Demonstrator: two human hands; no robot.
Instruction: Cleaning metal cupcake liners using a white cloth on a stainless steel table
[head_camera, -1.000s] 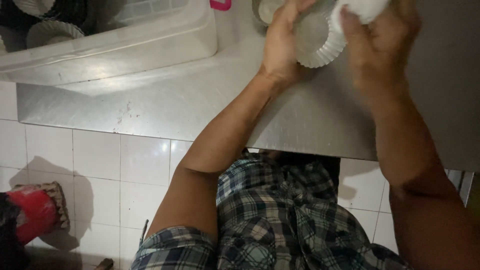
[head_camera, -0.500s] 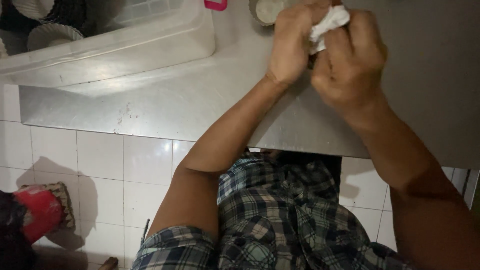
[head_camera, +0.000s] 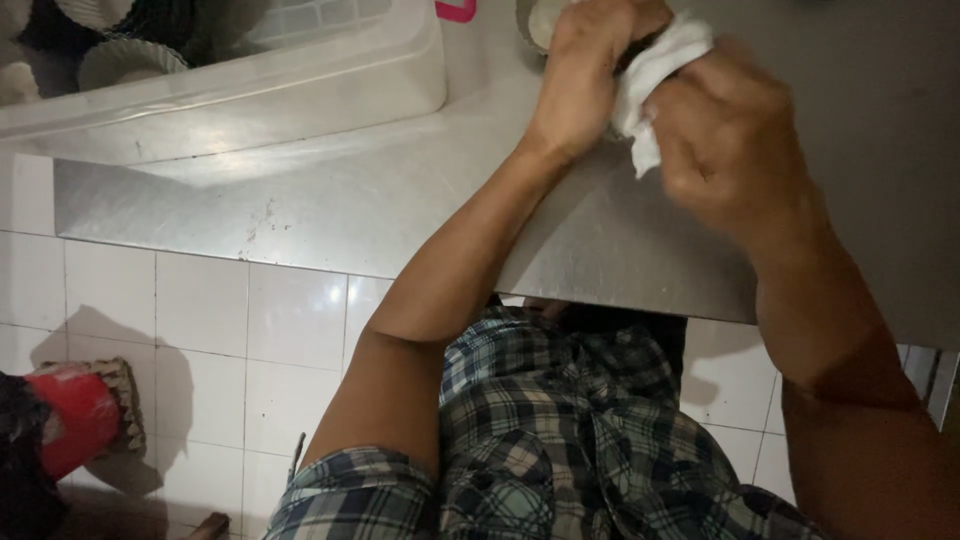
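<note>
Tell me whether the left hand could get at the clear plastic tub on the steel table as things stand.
Probably yes. The tub sits left of the left hand with bare table between, though that hand grips a white cloth.

A steel table (head_camera: 300, 215) stood over a white tiled floor (head_camera: 200, 320). A clear plastic tub (head_camera: 250, 85) sat on it. Light was dim, glinting off the tiles.

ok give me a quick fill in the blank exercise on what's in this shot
1. Both hands, the left hand and the right hand, hold a crumpled ____ cloth.
2. The hands work above a ____ steel table.
3. The clear plastic tub sits to the person's ____.
4. The shirt has a ____ pattern.

Missing words: white; stainless; left; plaid
</note>
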